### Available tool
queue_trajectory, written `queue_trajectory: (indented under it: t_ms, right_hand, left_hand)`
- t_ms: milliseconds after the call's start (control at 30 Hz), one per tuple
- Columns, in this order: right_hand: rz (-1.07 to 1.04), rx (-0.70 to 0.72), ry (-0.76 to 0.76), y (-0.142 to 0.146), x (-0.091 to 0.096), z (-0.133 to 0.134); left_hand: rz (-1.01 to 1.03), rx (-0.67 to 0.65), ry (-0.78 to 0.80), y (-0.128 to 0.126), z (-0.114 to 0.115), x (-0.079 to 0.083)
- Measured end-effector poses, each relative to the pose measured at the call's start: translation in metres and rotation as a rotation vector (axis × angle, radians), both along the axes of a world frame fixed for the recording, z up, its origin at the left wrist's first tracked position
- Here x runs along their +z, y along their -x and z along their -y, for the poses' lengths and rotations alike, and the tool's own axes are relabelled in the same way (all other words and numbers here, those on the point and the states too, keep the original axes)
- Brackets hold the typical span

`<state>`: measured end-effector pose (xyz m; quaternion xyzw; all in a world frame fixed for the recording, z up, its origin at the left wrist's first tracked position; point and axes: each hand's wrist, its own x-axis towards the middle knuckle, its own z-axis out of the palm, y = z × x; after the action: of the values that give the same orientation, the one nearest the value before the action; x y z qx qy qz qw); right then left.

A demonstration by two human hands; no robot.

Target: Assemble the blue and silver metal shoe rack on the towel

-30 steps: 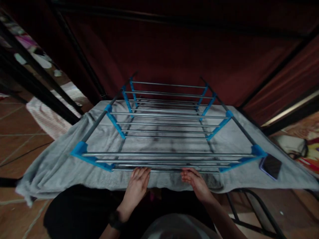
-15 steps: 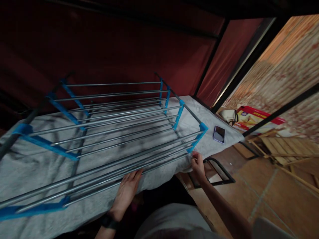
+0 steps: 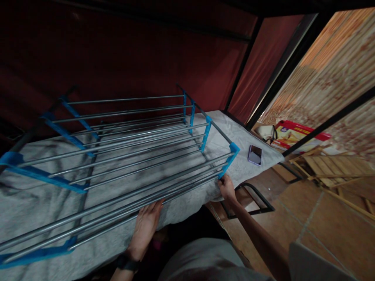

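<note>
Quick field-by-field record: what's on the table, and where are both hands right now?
surface: grey cloth spread over the table
main item: metal rack with blue corner pieces, lying on the cloth
left hand: flat on the cloth's near edge, fingertips at the rack's nearest bars
right hand: fingers curled at the rack's near right corner; grip unclear
phone: on the cloth, right of the rack, apart from it
floor at right: red box, wooden slats
</note>
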<state>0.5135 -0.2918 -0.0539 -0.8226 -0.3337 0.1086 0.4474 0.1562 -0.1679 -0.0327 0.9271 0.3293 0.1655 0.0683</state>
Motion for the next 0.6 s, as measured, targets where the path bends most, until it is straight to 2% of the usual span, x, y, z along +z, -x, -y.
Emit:
queue_trajectory:
  t_ms: [167,267,400,500,600]
  right_hand:
    - [-0.053,-0.012,0.024,0.000,0.004,-0.003]
    - [-0.280,0.035,-0.015,-0.014,0.011,-0.003]
    - [-0.585,0.121,0.028,-0.039,0.027,-0.006]
    - [-0.676,0.185,0.081,-0.052,0.041,-0.017]
    - [-0.690,0.214,0.070,-0.058,0.054,-0.034]
  left_hand:
    - [-0.017,-0.031,-0.016,0.008,-0.002,-0.001]
    - [-0.021,-0.029,-0.026,0.011,-0.002,-0.003]
    - [-0.031,-0.025,-0.029,0.014,-0.001,-0.005]
    - [-0.010,-0.018,-0.024,0.015,0.001,-0.005]
    - [0.018,-0.022,-0.011,0.015,0.000,-0.003]
